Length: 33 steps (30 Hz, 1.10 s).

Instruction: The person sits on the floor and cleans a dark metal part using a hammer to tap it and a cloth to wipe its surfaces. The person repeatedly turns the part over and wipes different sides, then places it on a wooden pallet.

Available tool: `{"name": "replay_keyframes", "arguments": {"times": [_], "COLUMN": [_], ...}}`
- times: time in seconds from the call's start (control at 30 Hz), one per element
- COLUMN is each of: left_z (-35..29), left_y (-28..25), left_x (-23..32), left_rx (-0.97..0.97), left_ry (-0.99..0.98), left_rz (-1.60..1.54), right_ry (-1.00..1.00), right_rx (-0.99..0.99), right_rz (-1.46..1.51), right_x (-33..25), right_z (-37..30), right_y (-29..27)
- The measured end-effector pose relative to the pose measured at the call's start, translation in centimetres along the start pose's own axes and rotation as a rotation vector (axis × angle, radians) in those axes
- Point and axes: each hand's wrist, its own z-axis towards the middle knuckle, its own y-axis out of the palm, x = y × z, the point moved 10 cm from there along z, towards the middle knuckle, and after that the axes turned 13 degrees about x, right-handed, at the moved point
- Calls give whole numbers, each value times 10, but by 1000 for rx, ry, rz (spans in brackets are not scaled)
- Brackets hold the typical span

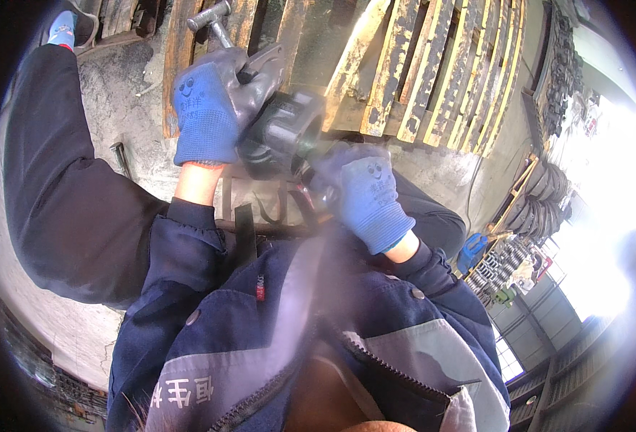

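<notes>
A dark, thick metal part (pixel 278 137) with a ringed opening sits between my hands, over my lap. My left hand (pixel 221 108), in a blue knit glove with a dark coated palm, is closed on its upper left side. Beyond that hand shows a steel hammer (pixel 212 21); its handle runs down behind the glove, and I cannot tell whether my fingers touch it. Low on the right of the part is my right hand (pixel 365 191), in a matching glove. Its fingers are curled and blurred by motion, round something I cannot make out.
Worn wooden pallets (pixel 433 72) with yellow and black slats lie ahead. A bolt-like metal piece (pixel 120 158) rests on the concrete by my left leg. Stacked metal rings (pixel 544 194), a blue container (pixel 471 252) and racked metal parts (pixel 501 270) stand to the right.
</notes>
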Motion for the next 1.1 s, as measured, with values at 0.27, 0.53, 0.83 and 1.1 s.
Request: {"name": "replay_keyframes", "arguments": {"times": [0.27, 0.53, 0.83, 1.1], "left_z": [-3, -2, 0, -1], "left_y": [2, 4, 6, 9], "left_x": [-10, -5, -3, -11], "left_rx": [25, -7, -37, -44], "left_ry": [-25, 41, 53, -50], "left_rz": [-50, -30, 69, 2], "right_ry": [194, 481, 420, 344], "right_rx": [-65, -296, -383, -300], "right_rz": [97, 123, -62, -91], "right_x": [17, 40, 37, 37], "right_z": [8, 6, 6, -3], "right_y": [-3, 15, 21, 25]}}
